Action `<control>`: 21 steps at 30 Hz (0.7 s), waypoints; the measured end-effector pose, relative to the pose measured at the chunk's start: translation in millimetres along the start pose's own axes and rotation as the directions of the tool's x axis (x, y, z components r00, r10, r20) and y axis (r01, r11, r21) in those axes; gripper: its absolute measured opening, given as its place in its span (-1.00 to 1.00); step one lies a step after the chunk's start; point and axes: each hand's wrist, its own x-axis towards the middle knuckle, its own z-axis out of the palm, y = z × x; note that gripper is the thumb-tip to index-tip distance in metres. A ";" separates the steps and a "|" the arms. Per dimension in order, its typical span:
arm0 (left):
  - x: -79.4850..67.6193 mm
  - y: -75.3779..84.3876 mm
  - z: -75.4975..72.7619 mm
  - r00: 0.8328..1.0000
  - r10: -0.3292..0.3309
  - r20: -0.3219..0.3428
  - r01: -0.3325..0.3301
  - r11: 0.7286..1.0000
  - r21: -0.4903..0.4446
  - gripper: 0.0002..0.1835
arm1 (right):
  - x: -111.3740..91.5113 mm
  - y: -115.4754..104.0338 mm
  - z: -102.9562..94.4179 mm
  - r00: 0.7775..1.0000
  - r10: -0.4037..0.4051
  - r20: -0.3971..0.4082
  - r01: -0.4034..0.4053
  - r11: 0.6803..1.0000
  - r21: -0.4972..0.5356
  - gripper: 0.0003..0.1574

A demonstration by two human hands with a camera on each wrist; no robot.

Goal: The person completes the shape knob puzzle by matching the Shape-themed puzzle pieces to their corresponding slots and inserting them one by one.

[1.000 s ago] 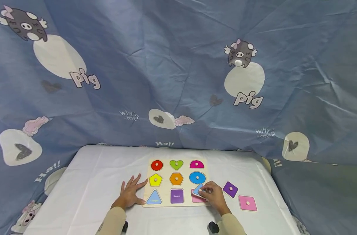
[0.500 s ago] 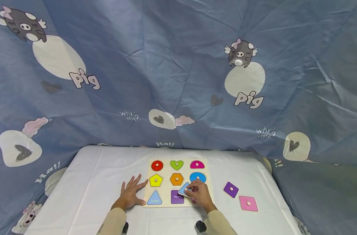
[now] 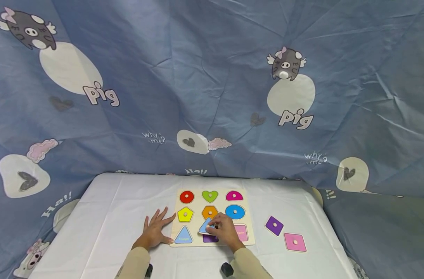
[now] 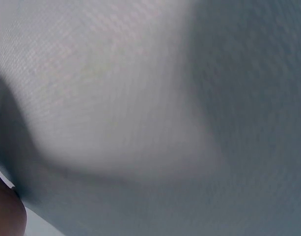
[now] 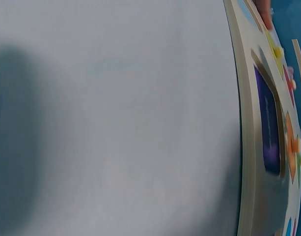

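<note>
A wooden shape puzzle board (image 3: 196,242) lies on the white cloth. My right hand (image 3: 226,229) pinches the knob of a blue triangle puzzle piece (image 3: 205,225), tilted over the purple square recess (image 3: 210,238) in the front row. My left hand (image 3: 154,231) lies spread at the board's left edge, fingertip and thumb right at the wood. Near that thumb is the blue triangle recess (image 3: 183,235); at the front right is the pink recess (image 3: 241,232). In the right wrist view the purple recess (image 5: 269,123) shows bare, while the left wrist view is mostly blurred cloth.
Right of the board lie a purple square piece (image 3: 274,225) and a pink piece (image 3: 295,242), knobs up. Knobbed pieces fill the board's two back rows, among them an orange hexagon (image 3: 208,210) and a blue oval (image 3: 235,212). A patterned blue curtain (image 3: 212,97) hangs behind the table.
My right hand has carried the blue triangle piece leftward, from over the pink recess to over the purple one, uncovering the pink recess. My left hand stays in place.
</note>
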 end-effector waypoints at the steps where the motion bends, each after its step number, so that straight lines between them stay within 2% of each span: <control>1: 0.0 -0.2 0.0 1.000 -0.004 0.002 0.004 1.000 -0.001 0.05 | 0.2 -1.5 2.1 1.000 -0.012 0.001 0.012 1.000 -0.007 -0.89; 8: 0.2 -2.2 0.3 1.000 -0.001 0.004 0.001 1.000 0.010 0.05 | 1.3 -12.6 17.9 0.999 0.014 0.038 -0.012 0.999 -0.042 -0.92; 15: 1.4 -2.7 1.7 1.000 -0.009 0.009 0.009 1.000 0.018 0.04 | 3.1 -18.4 31.2 0.997 -0.020 0.073 0.020 1.000 0.001 -0.89; 21: 1.3 -4.2 1.6 1.000 0.004 0.006 -0.005 1.000 0.013 0.03 | 5.3 -22.6 41.3 0.996 -0.013 0.090 0.012 1.000 0.011 -0.88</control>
